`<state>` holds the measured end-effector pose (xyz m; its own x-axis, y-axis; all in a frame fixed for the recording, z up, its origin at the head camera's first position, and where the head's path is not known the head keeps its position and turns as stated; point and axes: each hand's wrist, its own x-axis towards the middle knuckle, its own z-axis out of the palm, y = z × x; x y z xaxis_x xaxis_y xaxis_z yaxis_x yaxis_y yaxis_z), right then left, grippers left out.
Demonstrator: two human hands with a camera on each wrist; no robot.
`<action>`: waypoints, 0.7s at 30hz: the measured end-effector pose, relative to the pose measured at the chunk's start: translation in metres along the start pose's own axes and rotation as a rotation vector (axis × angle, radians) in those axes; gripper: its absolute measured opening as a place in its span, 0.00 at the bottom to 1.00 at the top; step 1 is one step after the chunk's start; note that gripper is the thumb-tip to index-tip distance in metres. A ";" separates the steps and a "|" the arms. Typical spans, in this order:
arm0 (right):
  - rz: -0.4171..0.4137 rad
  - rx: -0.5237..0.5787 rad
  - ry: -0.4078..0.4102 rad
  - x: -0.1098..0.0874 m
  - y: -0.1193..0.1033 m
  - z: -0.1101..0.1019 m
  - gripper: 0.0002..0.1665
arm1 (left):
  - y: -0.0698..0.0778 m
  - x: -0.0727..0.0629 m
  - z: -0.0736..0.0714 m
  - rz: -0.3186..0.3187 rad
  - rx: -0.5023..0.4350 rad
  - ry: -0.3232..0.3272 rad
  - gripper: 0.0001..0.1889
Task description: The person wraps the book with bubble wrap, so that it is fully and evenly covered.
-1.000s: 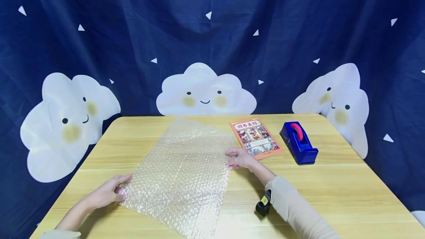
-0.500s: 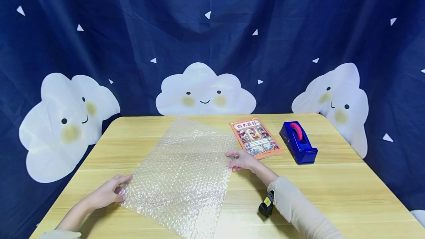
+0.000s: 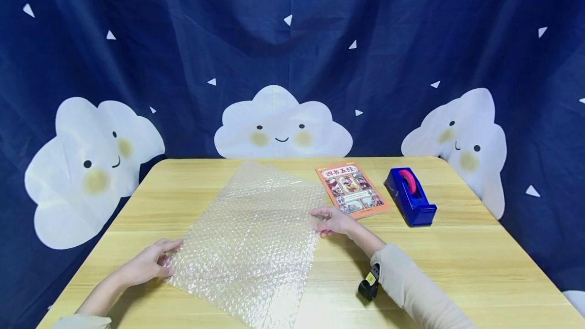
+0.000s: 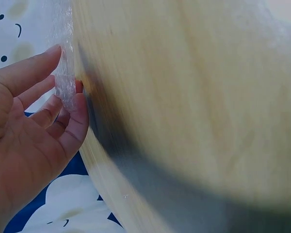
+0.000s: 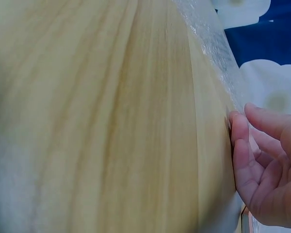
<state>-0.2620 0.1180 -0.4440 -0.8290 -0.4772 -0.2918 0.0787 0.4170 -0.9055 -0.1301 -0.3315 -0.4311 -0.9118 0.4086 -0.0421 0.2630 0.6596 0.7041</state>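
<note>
A clear sheet of bubble wrap (image 3: 247, 237) lies slantwise over the wooden table, its near corner running out of the head view. At its left corner my left hand (image 3: 145, 264) pinches the edge; the left wrist view has the wrap's edge (image 4: 64, 73) between thumb and fingers. My right hand (image 3: 335, 221) holds the right edge between thumb and fingers, close to the lower left corner of an orange illustrated book (image 3: 351, 190). In the right wrist view, the right fingers (image 5: 242, 155) are curled low beside the tabletop, with the wrap's edge running up from the thumb.
A blue tape dispenser (image 3: 411, 198) with a pink roll stands right of the book. A black wrist camera (image 3: 368, 284) is strapped at the right sleeve (image 3: 413, 283). Behind the wooden table (image 3: 466, 258) hangs a dark blue curtain (image 3: 388, 65) with smiling clouds.
My right hand has shifted very slightly to the right with the wrap's right edge, and its forearm has slid a little rightward. My left hand stays put at its corner.
</note>
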 end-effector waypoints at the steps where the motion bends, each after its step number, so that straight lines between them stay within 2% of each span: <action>1: -0.004 0.001 -0.002 -0.001 0.001 0.000 0.33 | 0.000 0.000 0.000 0.004 -0.007 -0.001 0.37; 10: -0.010 0.011 -0.004 -0.005 0.002 -0.005 0.33 | 0.001 0.005 -0.001 -0.003 -0.035 -0.011 0.38; 17: -0.008 0.029 -0.018 -0.007 0.001 -0.006 0.32 | 0.000 0.004 0.000 0.022 -0.033 -0.014 0.37; 21: 0.001 0.035 -0.022 -0.007 0.001 -0.007 0.32 | 0.000 0.003 0.000 -0.005 -0.047 -0.042 0.37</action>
<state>-0.2598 0.1268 -0.4409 -0.8163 -0.4940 -0.2993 0.0994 0.3904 -0.9153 -0.1327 -0.3302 -0.4312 -0.8987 0.4322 -0.0747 0.2426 0.6317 0.7363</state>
